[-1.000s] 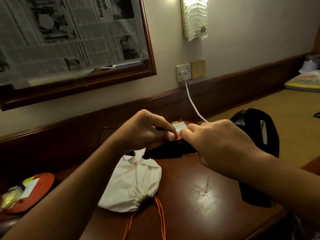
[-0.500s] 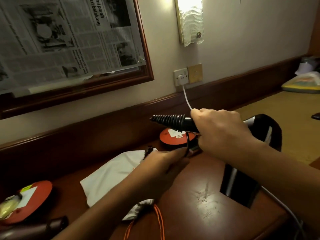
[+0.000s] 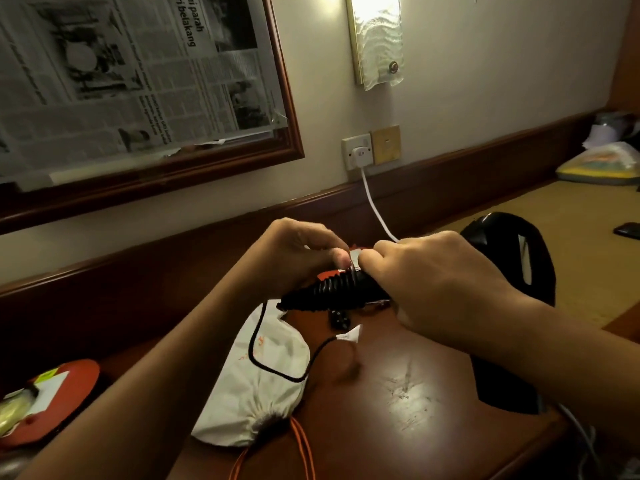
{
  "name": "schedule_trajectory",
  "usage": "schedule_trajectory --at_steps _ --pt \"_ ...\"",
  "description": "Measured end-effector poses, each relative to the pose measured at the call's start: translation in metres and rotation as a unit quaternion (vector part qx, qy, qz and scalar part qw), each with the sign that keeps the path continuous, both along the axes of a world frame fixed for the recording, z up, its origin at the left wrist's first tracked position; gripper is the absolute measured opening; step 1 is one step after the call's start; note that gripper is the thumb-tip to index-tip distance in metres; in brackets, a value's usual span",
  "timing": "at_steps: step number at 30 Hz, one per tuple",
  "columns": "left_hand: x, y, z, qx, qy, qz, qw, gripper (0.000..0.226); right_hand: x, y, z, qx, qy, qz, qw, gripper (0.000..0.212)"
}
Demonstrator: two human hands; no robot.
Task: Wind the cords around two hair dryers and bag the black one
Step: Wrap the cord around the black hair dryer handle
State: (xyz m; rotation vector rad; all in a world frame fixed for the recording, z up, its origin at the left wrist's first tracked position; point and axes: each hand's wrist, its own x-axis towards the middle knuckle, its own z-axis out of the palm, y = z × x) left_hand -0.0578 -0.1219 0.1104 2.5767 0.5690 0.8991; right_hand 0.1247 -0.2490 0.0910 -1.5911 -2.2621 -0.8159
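Note:
My right hand (image 3: pixel 436 282) grips the handle of the black hair dryer (image 3: pixel 509 271), whose ribbed cord sleeve (image 3: pixel 332 292) points left over the wooden desk (image 3: pixel 398 410). Above that sleeve, my left hand (image 3: pixel 301 254) pinches the black cord (image 3: pixel 277 368) against the handle. A loose loop of the cord hangs down over the white drawstring bag (image 3: pixel 256 386), ending near a small white tag (image 3: pixel 349 336). The bag lies closed on the desk with its orange strings (image 3: pixel 304 452) trailing toward me. The second dryer is not clearly in view.
A white cable (image 3: pixel 374 206) runs from the wall socket (image 3: pixel 358 154) down behind my hands. A round orange coaster (image 3: pixel 65 382) sits at the left desk edge. A newspaper-covered framed mirror (image 3: pixel 138 81) and a lit wall lamp (image 3: pixel 377 36) hang above. A yellow packet (image 3: pixel 599 164) lies far right.
My left hand rose from under the handle up to its top, carrying the cord around. The dryer was lowered toward the desk and a cord loop now drapes over the bag.

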Motion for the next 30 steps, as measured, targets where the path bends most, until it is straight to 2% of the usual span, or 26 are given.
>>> schedule_trajectory --at_steps 3,4,7,9,10,11,13,16,19,21,25,30 --pt "0.001 -0.007 -0.017 -0.172 -0.051 -0.094 0.979 0.008 0.007 -0.018 0.009 0.008 0.024 0.007 1.0 0.028" --pt "0.004 -0.012 -0.028 -0.194 -0.062 -0.095 0.974 0.013 0.008 -0.023 0.015 0.013 0.041 0.003 0.999 0.028" --pt "0.018 -0.034 -0.058 -0.228 -0.043 0.005 0.973 0.026 0.009 -0.029 0.024 0.005 0.07 -0.035 0.997 0.029" --pt "0.021 -0.054 -0.068 -0.27 -0.023 -0.013 0.962 0.033 0.009 -0.021 0.023 -0.003 0.1 -0.053 0.994 0.028" --pt "0.023 -0.062 -0.071 -0.247 0.011 -0.016 0.969 0.035 0.011 -0.016 0.021 0.001 0.112 -0.067 0.991 0.029" --pt "0.024 -0.072 -0.07 -0.169 0.071 -0.001 0.983 0.033 0.015 -0.012 0.018 0.008 0.124 -0.086 0.988 0.03" --pt "0.022 -0.089 -0.068 0.056 0.169 0.038 0.983 0.025 0.019 -0.003 0.014 0.005 0.133 -0.118 0.984 0.024" --pt "0.018 -0.096 -0.043 0.197 0.106 0.041 0.974 0.03 0.019 0.003 0.006 -0.04 0.088 -0.115 0.989 0.021" --pt "0.009 -0.077 -0.016 0.258 0.037 0.069 0.963 0.025 0.012 -0.001 -0.002 -0.061 0.051 -0.082 0.993 0.019" --pt "0.005 -0.067 -0.003 0.232 0.031 0.07 0.97 0.022 0.009 -0.006 -0.004 -0.048 0.048 -0.062 0.996 0.019" --pt "0.006 -0.056 0.006 0.055 0.058 0.009 0.997 0.023 0.011 -0.014 -0.003 -0.022 0.027 -0.051 0.998 0.021" --pt "0.005 -0.047 0.007 -0.021 0.053 -0.031 0.998 0.016 0.022 -0.02 0.0 -0.009 0.021 -0.071 0.997 0.018"
